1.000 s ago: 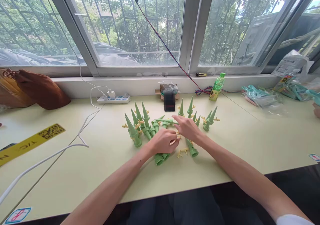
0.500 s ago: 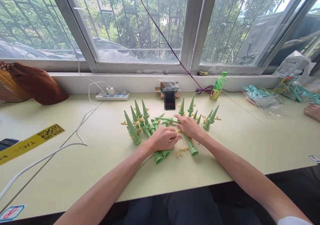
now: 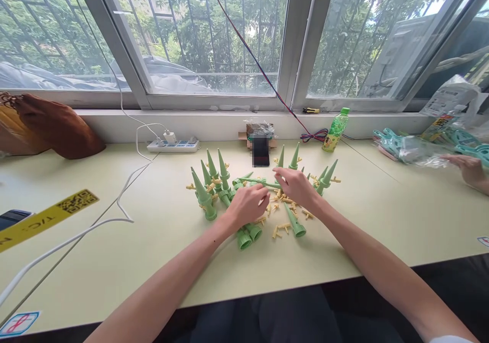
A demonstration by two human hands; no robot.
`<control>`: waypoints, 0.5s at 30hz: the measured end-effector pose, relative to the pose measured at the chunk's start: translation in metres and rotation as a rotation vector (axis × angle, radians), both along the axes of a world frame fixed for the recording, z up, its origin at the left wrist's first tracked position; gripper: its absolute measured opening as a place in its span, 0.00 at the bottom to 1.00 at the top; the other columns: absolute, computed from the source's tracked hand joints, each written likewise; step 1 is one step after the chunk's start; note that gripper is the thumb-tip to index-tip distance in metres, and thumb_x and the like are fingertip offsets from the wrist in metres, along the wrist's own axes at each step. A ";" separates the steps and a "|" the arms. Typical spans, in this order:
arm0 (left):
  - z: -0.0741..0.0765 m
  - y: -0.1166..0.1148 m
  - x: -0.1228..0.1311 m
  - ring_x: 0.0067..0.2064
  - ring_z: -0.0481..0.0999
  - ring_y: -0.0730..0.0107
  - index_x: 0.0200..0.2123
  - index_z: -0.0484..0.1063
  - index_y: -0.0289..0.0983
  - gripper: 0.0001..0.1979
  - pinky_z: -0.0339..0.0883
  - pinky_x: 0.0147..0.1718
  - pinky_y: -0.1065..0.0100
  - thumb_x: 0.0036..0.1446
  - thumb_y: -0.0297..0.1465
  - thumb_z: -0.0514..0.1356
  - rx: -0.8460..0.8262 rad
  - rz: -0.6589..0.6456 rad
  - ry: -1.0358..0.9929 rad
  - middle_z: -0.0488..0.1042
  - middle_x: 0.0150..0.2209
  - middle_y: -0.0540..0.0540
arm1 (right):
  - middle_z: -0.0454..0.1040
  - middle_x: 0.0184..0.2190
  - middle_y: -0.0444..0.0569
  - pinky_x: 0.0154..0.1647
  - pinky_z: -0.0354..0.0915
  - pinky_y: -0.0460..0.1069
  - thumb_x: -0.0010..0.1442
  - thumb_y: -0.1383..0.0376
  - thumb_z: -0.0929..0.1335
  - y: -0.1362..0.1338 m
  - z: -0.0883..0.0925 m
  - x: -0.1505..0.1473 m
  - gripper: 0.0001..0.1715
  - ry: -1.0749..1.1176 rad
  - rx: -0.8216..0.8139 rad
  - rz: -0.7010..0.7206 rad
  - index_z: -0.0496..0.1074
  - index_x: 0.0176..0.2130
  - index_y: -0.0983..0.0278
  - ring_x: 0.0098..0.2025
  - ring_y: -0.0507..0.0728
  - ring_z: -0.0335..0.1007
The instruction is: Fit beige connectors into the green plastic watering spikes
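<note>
My left hand point(image 3: 249, 204) is closed with its fingertips bunched, over a pile of green plastic watering spikes point(image 3: 244, 239). Whatever it pinches, if anything, is hidden. Just to the right, my right hand point(image 3: 297, 186) is curled with thumb and fingers together; I cannot make out anything in it. Below its fingertips, a green spike's thin end point(image 3: 272, 184) reaches out from the pile. Small yellow T-shaped valves point(image 3: 283, 226) lie scattered between and below my hands. A single loose spike point(image 3: 295, 223) lies beneath my right wrist.
Upright spikes with yellow valves stand at left point(image 3: 204, 200) and right point(image 3: 326, 176). Behind are a phone point(image 3: 261, 152), a power strip point(image 3: 179, 146) and a green drink bottle point(image 3: 336, 130). At far right, another person's hand point(image 3: 470, 170) is at a plastic bag point(image 3: 424, 152).
My right hand has lifted slightly away from the green spike's thin end. My left hand has shifted up a little, uncovering more yellow valves. The other person's hand has moved left to the bag.
</note>
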State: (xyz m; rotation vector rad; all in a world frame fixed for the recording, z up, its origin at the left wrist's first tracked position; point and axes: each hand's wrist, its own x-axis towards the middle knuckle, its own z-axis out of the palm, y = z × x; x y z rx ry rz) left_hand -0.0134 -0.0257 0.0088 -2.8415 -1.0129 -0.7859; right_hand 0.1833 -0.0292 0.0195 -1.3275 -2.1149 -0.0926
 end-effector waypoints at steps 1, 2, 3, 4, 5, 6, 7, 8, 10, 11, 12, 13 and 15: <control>0.002 0.000 0.000 0.23 0.65 0.74 0.29 0.69 0.36 0.13 0.54 0.22 0.70 0.64 0.29 0.49 -0.018 0.077 -0.022 0.71 0.27 0.48 | 0.78 0.39 0.54 0.38 0.66 0.48 0.68 0.68 0.60 0.000 0.001 0.003 0.13 0.040 0.059 0.000 0.71 0.47 0.66 0.37 0.57 0.75; 0.003 0.000 0.001 0.24 0.67 0.73 0.34 0.70 0.35 0.10 0.55 0.22 0.70 0.64 0.29 0.50 -0.032 0.140 -0.039 0.72 0.30 0.47 | 0.78 0.38 0.54 0.38 0.65 0.47 0.69 0.67 0.60 0.001 0.002 0.005 0.13 0.074 0.108 -0.003 0.72 0.45 0.65 0.37 0.56 0.75; 0.004 0.000 0.001 0.25 0.68 0.72 0.39 0.70 0.35 0.09 0.57 0.22 0.70 0.64 0.30 0.51 -0.041 0.194 -0.040 0.73 0.33 0.46 | 0.78 0.37 0.53 0.37 0.65 0.47 0.69 0.67 0.60 0.001 0.003 0.008 0.13 0.093 0.150 -0.001 0.72 0.44 0.65 0.36 0.56 0.74; 0.005 0.000 0.001 0.26 0.69 0.72 0.40 0.70 0.35 0.09 0.57 0.23 0.69 0.64 0.30 0.51 -0.046 0.242 -0.031 0.73 0.36 0.45 | 0.78 0.35 0.53 0.36 0.65 0.47 0.69 0.66 0.59 0.002 0.004 0.010 0.14 0.099 0.177 -0.003 0.72 0.43 0.65 0.34 0.55 0.74; 0.006 0.000 0.001 0.26 0.70 0.71 0.41 0.70 0.35 0.09 0.58 0.23 0.69 0.64 0.31 0.51 -0.051 0.283 -0.014 0.73 0.37 0.45 | 0.77 0.33 0.52 0.35 0.64 0.47 0.69 0.66 0.59 0.002 0.004 0.011 0.14 0.094 0.188 -0.007 0.73 0.42 0.65 0.32 0.55 0.73; 0.007 -0.001 0.001 0.27 0.71 0.70 0.40 0.70 0.35 0.09 0.58 0.23 0.69 0.64 0.31 0.51 -0.056 0.318 0.005 0.73 0.38 0.44 | 0.77 0.32 0.51 0.34 0.63 0.46 0.69 0.66 0.59 0.002 0.005 0.012 0.14 0.084 0.188 -0.010 0.73 0.41 0.65 0.31 0.54 0.72; 0.007 -0.001 0.000 0.27 0.71 0.70 0.39 0.70 0.35 0.10 0.58 0.23 0.69 0.65 0.31 0.51 -0.063 0.346 0.023 0.73 0.39 0.43 | 0.77 0.31 0.51 0.34 0.63 0.46 0.69 0.66 0.59 0.002 0.005 0.013 0.14 0.068 0.173 -0.016 0.73 0.39 0.65 0.30 0.54 0.71; 0.007 -0.001 0.000 0.27 0.72 0.70 0.38 0.70 0.35 0.10 0.59 0.23 0.69 0.65 0.31 0.51 -0.072 0.366 0.037 0.73 0.39 0.43 | 0.76 0.30 0.51 0.33 0.62 0.46 0.69 0.67 0.60 0.002 0.005 0.014 0.14 0.045 0.145 -0.024 0.73 0.38 0.65 0.29 0.54 0.70; 0.007 -0.002 0.000 0.28 0.72 0.69 0.38 0.70 0.34 0.10 0.60 0.24 0.69 0.65 0.32 0.51 -0.095 0.382 0.052 0.73 0.39 0.43 | 0.76 0.29 0.50 0.32 0.61 0.46 0.68 0.68 0.61 0.001 0.006 0.014 0.13 -0.023 0.064 -0.050 0.73 0.36 0.66 0.28 0.54 0.69; 0.007 -0.002 0.001 0.29 0.73 0.69 0.38 0.70 0.34 0.10 0.61 0.24 0.69 0.65 0.32 0.52 -0.104 0.382 0.057 0.73 0.39 0.43 | 0.75 0.28 0.50 0.31 0.60 0.46 0.67 0.69 0.61 0.001 0.006 0.013 0.13 -0.066 0.018 -0.068 0.73 0.35 0.66 0.27 0.54 0.69; 0.007 -0.002 0.001 0.29 0.73 0.68 0.38 0.70 0.34 0.09 0.61 0.25 0.68 0.65 0.32 0.52 -0.111 0.380 0.061 0.73 0.39 0.43 | 0.75 0.28 0.50 0.30 0.59 0.46 0.66 0.70 0.62 0.000 0.006 0.013 0.12 -0.108 -0.027 -0.082 0.73 0.35 0.66 0.27 0.54 0.69; 0.007 -0.002 0.001 0.30 0.74 0.68 0.38 0.69 0.35 0.09 0.62 0.26 0.68 0.65 0.32 0.52 -0.115 0.377 0.064 0.74 0.39 0.43 | 0.75 0.28 0.50 0.30 0.58 0.46 0.66 0.70 0.62 0.000 0.007 0.012 0.11 -0.145 -0.066 -0.092 0.73 0.35 0.66 0.28 0.54 0.69; 0.007 -0.003 0.001 0.31 0.74 0.67 0.39 0.68 0.35 0.08 0.61 0.26 0.68 0.65 0.32 0.52 -0.121 0.374 0.057 0.74 0.39 0.43 | 0.76 0.30 0.51 0.31 0.58 0.46 0.65 0.71 0.63 -0.002 0.007 0.009 0.10 -0.187 -0.118 -0.094 0.74 0.36 0.66 0.30 0.55 0.71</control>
